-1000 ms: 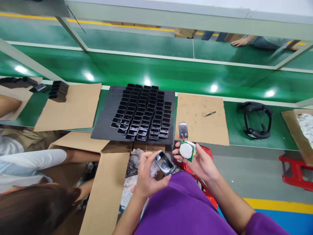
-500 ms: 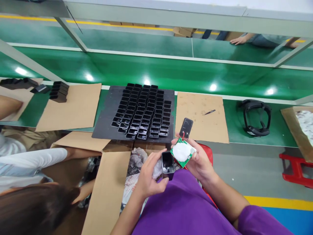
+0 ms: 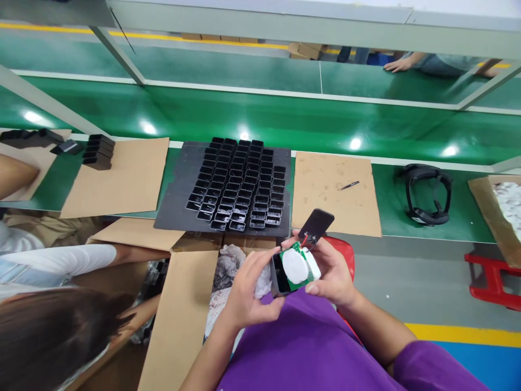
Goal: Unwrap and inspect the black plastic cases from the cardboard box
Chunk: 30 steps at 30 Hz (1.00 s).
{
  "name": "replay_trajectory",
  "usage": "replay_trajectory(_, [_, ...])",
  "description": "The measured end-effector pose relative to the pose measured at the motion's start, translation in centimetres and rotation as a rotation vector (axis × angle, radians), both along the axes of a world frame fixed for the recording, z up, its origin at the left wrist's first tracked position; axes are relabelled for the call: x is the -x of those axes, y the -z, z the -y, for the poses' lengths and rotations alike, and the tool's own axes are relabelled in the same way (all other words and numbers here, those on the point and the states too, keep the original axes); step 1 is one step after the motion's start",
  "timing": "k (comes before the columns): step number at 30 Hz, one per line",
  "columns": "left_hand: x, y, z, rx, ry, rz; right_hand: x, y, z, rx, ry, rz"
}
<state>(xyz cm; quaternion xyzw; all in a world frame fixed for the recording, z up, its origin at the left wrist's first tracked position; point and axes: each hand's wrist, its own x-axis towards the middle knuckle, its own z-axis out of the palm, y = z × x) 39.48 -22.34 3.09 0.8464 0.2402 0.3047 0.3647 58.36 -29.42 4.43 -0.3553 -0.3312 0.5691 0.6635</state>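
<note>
My left hand [image 3: 254, 290] is closed around an open black plastic case [image 3: 279, 276], its mouth facing up. My right hand [image 3: 331, 271] grips a green circuit board [image 3: 301, 278] with a round white pad on its face and a white block at its side. The board overlaps the case's mouth on the right; how far it sits inside, I cannot tell. Red and dark wires run from the board to a flat black panel [image 3: 318, 222], which sticks up above my right fingers.
Rows of black cases [image 3: 240, 182] stand on a dark sheet [image 3: 175, 203]. Tweezers [image 3: 349, 185] lie on cardboard [image 3: 337, 212] to the right, beside a black headset [image 3: 427, 195]. A co-worker's arm [image 3: 134, 255] reaches into a carton at left. A red stool [image 3: 490, 285] stands at right.
The circuit board has moved left and down against the case's mouth. The black panel has tilted over to the right, and the case has turned slightly in my left hand.
</note>
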Motion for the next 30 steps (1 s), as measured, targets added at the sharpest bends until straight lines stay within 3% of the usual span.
replay_trajectory(10, [0.0,-0.3,0.0,0.012,0.014,-0.037,-0.4,2.3,0.8,0.131,0.024,0.096])
replay_trajectory(14, [-0.2,0.6,0.2,0.125,-0.03,-0.095,-0.2,3.7,0.4,0.149,0.027,0.11])
replay_trajectory(18, [-0.1,2.4,1.0,0.308,-0.141,-0.15,0.1,5.9,-0.9,0.177,-0.032,0.132])
replay_trajectory(24, [1.2,5.1,4.4,0.562,-0.348,-0.239,1.7,8.3,-0.9,0.255,-0.19,0.24])
replay_trajectory(30, [3.2,6.4,9.6,0.697,-0.397,-0.174,3.5,11.6,4.4,0.354,-0.193,0.271])
